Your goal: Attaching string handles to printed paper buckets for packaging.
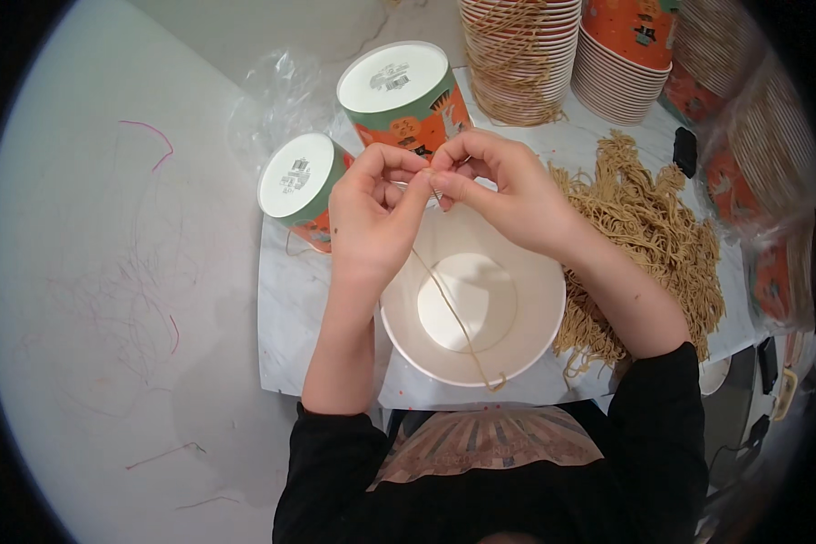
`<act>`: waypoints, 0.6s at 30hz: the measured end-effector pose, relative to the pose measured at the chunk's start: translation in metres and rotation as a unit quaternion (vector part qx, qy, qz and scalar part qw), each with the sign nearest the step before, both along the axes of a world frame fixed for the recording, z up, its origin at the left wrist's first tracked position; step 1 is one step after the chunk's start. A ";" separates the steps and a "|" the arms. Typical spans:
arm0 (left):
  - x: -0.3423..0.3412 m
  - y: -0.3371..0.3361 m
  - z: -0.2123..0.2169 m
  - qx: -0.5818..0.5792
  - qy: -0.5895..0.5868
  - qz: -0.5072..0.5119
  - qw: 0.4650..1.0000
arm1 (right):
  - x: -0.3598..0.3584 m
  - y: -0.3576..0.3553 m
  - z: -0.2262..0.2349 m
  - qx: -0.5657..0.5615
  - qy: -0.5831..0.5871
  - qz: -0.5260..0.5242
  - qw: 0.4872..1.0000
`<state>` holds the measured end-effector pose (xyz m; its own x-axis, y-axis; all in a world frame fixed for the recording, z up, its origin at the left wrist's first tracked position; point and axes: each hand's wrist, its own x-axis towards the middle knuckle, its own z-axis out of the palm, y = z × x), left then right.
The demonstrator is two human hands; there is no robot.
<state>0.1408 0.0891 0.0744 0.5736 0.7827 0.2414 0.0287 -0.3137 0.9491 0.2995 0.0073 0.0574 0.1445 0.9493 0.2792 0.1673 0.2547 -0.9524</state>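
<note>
A white paper bucket (537, 295) stands upright in front of me, its open mouth facing up. One tan cord (451, 309) crosses that mouth, from the pinched fingertips at the far rim to a loose end hanging over the near rim. My left hand (372, 218) and my right hand (515, 192) meet above the far rim, both closed, thumbs and forefingers pinching the cord. The fingers partly hide the spot where the cord meets the rim. A big tangled pile of tan cords (657, 240) lies right of the bucket.
Two upturned printed buckets, one nearer (297, 177) and one farther (394, 77), stand at the far left of the marble-patterned table (286, 326). Tall bucket stacks (521, 63) rise behind. Clear plastic wrap (276, 95) lies beside the upturned buckets. A small black object (684, 151) sits beyond the pile.
</note>
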 end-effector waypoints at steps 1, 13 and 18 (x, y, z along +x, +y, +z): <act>0.000 0.000 0.001 -0.003 0.008 0.008 1.000 | 0.000 0.000 0.001 0.001 -0.019 -0.002 1.000; -0.014 0.013 0.011 -0.089 0.020 -0.067 0.994 | 0.002 0.001 -0.002 -0.019 -0.017 0.028 0.999; -0.021 0.015 0.015 -0.072 0.109 -0.050 0.990 | 0.004 0.002 -0.003 -0.034 -0.016 0.033 0.999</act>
<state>0.1196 0.1040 0.0898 0.6756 0.7372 -0.0069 0.2130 -0.1862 0.9591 0.3031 0.0091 0.0545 0.0732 0.9733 0.2176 0.1833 0.2014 -0.9622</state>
